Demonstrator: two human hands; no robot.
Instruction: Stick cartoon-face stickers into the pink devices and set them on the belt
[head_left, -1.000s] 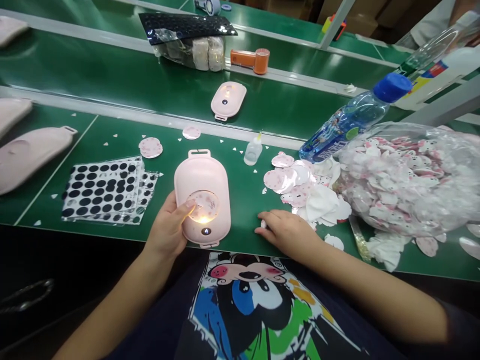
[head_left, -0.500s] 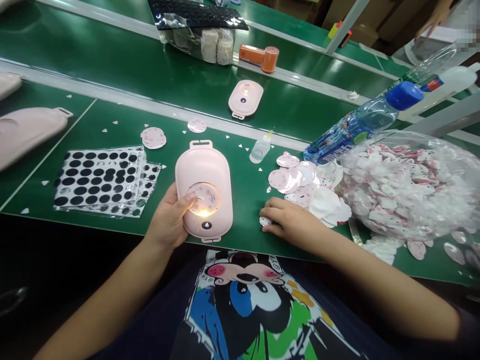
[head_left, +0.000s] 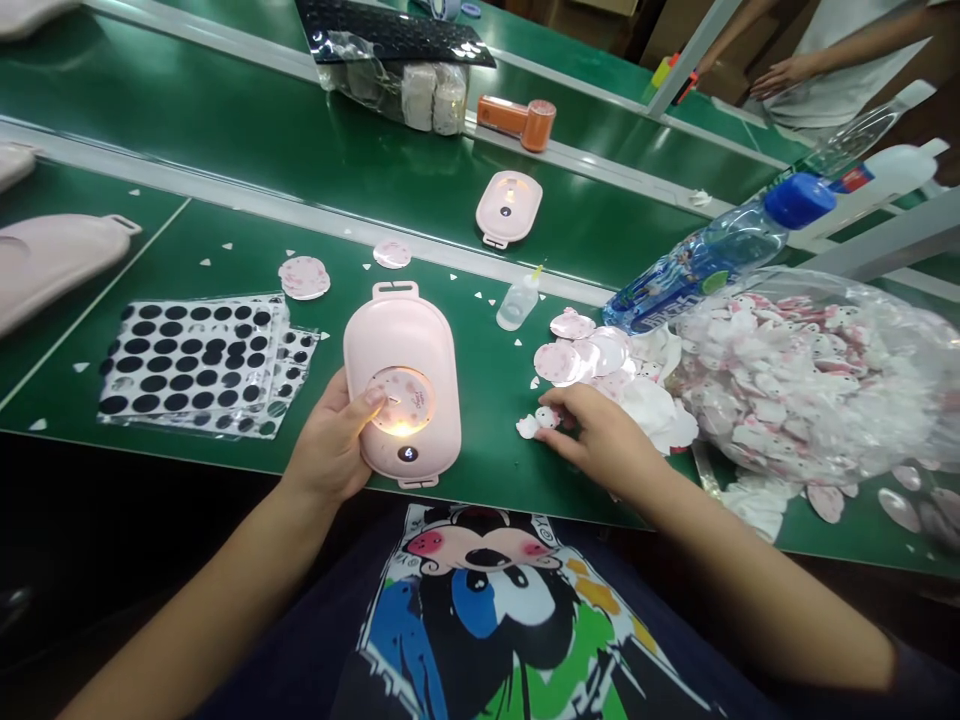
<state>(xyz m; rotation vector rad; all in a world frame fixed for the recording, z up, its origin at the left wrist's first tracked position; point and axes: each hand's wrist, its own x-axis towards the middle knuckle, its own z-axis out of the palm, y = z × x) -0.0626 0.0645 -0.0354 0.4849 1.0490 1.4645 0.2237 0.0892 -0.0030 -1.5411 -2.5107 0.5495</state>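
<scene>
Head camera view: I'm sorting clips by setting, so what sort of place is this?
Probably a factory assembly line: green conveyor belts, identical pink devices along them, a bag of stickers and sheets of black dots at hand.

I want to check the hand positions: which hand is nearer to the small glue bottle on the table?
The right hand is somewhat nearer: it lies below and to the right of the glue bottle, at the small sticker pieces. The left hand is further down-left, holding the pink device.

A green bench (head_left: 225,150) fills the frame. On it lie sheets of black dots (head_left: 199,362) at left, a pink oval case (head_left: 403,380) centre, round stickers (head_left: 592,358), possibly a glue bottle (head_left: 517,300), and a sticker bag (head_left: 817,370) right.
</scene>
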